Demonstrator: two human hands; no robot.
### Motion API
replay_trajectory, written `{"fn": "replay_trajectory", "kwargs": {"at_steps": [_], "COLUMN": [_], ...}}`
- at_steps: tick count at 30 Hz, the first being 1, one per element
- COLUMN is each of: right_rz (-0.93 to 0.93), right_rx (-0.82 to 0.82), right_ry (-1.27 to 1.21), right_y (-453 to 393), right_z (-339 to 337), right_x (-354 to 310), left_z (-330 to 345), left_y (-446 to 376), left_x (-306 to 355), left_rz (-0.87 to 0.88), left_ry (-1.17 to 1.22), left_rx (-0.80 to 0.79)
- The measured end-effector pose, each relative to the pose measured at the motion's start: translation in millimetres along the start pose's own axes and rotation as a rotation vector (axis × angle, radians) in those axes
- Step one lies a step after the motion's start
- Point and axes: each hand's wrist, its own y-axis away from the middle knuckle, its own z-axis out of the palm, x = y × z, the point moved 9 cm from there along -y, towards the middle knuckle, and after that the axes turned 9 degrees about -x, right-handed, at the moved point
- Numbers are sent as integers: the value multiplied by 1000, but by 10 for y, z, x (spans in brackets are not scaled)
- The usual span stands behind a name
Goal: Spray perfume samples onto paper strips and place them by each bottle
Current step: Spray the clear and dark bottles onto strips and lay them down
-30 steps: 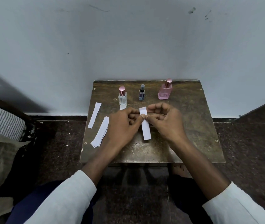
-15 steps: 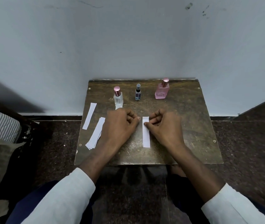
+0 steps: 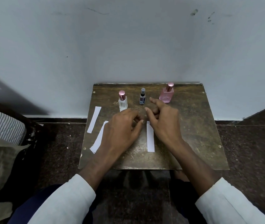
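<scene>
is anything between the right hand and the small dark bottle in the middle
Nothing visible. The right hand hovers just in front of the small dark bottle, its forefinger stretched toward it, with only bare tabletop between them. The pink bottle stands off to the right, out of that path.

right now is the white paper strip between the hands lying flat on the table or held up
Lying flat. The white paper strip rests on the brown table; neither the left hand nor the right hand grips it.

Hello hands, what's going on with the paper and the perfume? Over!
Left hand and right hand both empty, fingers loose. Paper strip flat on table between them. Small blue bottle just ahead, nothing blocking.
</scene>
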Motion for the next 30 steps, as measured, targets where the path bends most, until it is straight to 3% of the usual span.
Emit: {"fn": "replay_trajectory", "kwargs": {"at_steps": [7,18,30], "right_rz": [54,72,-88], "right_rx": [5,-10,-47], "right_ry": [-92,-122,-129], "right_y": [-239,-397,133], "right_z": [128,257,-117], "right_x": [35,106,-30], "left_z": [28,-53,-294], "left_y": [13,32,139], "left_x": [-77,-243,-85], "left_rz": [-20,-52,-13], "left_ry": [-40,7,288], "left_rx": [-66,-44,171]}}
